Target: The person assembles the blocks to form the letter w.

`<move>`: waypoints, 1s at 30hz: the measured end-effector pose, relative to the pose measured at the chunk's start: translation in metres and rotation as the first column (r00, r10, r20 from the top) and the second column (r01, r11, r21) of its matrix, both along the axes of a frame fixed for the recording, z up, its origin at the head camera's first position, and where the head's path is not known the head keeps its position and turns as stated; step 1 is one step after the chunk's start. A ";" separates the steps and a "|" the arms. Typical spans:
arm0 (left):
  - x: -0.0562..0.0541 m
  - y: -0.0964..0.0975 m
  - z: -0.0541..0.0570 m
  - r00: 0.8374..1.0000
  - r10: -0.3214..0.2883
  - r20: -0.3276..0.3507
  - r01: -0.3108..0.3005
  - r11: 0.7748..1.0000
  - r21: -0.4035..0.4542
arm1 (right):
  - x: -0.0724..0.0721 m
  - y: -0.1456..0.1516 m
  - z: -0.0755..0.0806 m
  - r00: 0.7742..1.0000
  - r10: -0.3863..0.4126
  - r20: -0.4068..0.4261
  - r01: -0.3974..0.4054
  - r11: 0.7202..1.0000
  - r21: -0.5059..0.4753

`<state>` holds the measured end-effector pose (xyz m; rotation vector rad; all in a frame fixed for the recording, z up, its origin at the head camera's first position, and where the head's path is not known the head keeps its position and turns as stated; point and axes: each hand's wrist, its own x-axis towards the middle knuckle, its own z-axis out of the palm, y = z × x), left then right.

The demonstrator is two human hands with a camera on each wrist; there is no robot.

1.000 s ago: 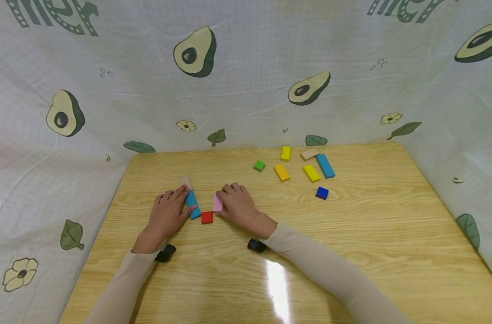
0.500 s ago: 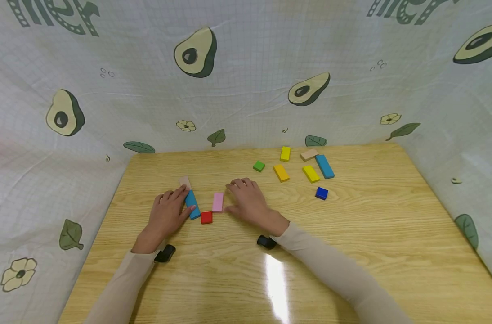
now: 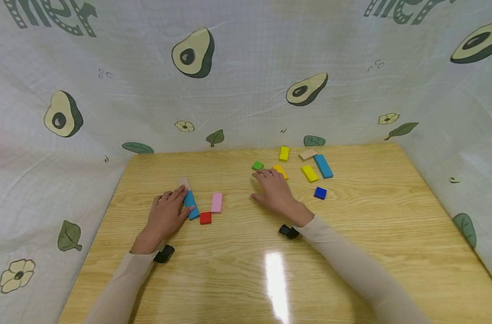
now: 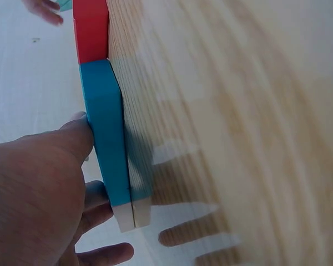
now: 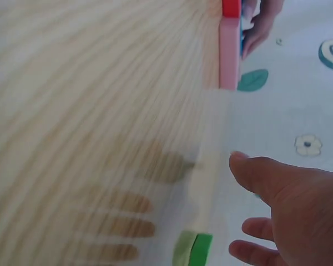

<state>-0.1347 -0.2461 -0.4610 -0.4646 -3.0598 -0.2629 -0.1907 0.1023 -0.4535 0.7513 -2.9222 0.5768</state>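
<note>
My left hand (image 3: 165, 216) rests against a long blue block (image 3: 191, 206), its thumb near the block's front end and its fingers at the joint with a pale wooden block (image 3: 184, 182). These two blocks lie end to end. A small red block (image 3: 205, 218) sits by the blue one's near end, and a pink block (image 3: 216, 203) stands beyond the red one's right corner. My right hand (image 3: 275, 192) is spread above the table, holding nothing. Its fingertips are close to a green block (image 3: 257, 165) and partly cover an orange block (image 3: 280, 171).
At the back right lie two yellow blocks, one farther back (image 3: 284, 154) and one nearer (image 3: 310, 173), a pale block (image 3: 308, 155), another blue block (image 3: 324, 166) and a small dark blue block (image 3: 320, 193). An avocado-print cloth (image 3: 246, 99) hangs behind the wooden table (image 3: 221, 270).
My right hand has let go of the pink block and moved right and back toward the green and orange blocks. The pink block stays beside the red one. My left hand keeps its place.
</note>
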 end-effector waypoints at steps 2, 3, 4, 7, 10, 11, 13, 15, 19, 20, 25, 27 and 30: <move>0.000 -0.001 0.000 1.000 0.000 -0.001 0.000 1.000 0.000 | -0.002 0.009 -0.002 1.000 -0.010 0.006 0.010 1.000 0.002; 0.000 -0.001 0.000 1.000 -0.001 -0.001 0.001 1.000 0.000 | -0.003 0.013 -0.003 1.000 -0.017 0.011 0.017 1.000 0.004; 0.000 -0.001 0.000 1.000 -0.001 0.000 0.001 1.000 -0.001 | -0.005 0.017 -0.004 0.999 -0.026 0.019 0.026 1.000 0.005; 0.001 -0.001 0.000 1.000 0.003 0.005 -0.003 1.000 -0.004 | -0.009 0.028 -0.007 0.998 -0.045 0.037 0.044 0.999 0.018; 0.001 -0.001 0.000 1.000 0.007 0.011 -0.007 1.000 -0.005 | -0.013 0.037 -0.010 0.998 -0.051 0.036 0.050 0.998 0.028; 0.001 -0.001 0.001 1.000 0.008 0.013 -0.008 1.000 -0.006 | -0.015 0.040 -0.010 0.998 -0.049 0.032 0.048 0.998 0.029; 0.002 -0.002 0.001 1.000 0.010 0.016 -0.010 1.000 -0.006 | -0.017 0.045 -0.011 0.999 -0.046 0.026 0.046 0.999 0.029; 0.002 -0.001 0.001 1.000 0.009 0.019 -0.009 1.000 -0.007 | -0.020 0.049 -0.012 0.999 -0.044 0.022 0.043 0.998 0.034; 0.001 -0.001 0.002 1.000 0.007 0.023 -0.007 1.000 -0.006 | -0.025 0.056 -0.012 0.999 -0.045 0.031 0.043 0.997 0.059; 0.001 -0.001 0.002 1.000 0.007 0.024 -0.007 1.000 -0.005 | -0.026 0.057 -0.012 0.998 -0.044 0.035 0.041 0.997 0.065; 0.000 -0.001 0.000 1.000 0.006 0.028 -0.006 1.000 -0.005 | -0.031 0.062 -0.012 0.998 -0.031 0.061 0.027 0.997 0.066; -0.001 -0.001 -0.001 1.000 0.005 0.027 -0.004 1.000 -0.006 | -0.033 0.064 -0.011 0.998 -0.024 0.064 0.020 0.998 0.065; -0.001 -0.001 -0.001 1.000 0.001 0.027 -0.001 1.000 -0.005 | -0.034 0.066 -0.010 0.998 -0.014 0.062 0.010 0.997 0.074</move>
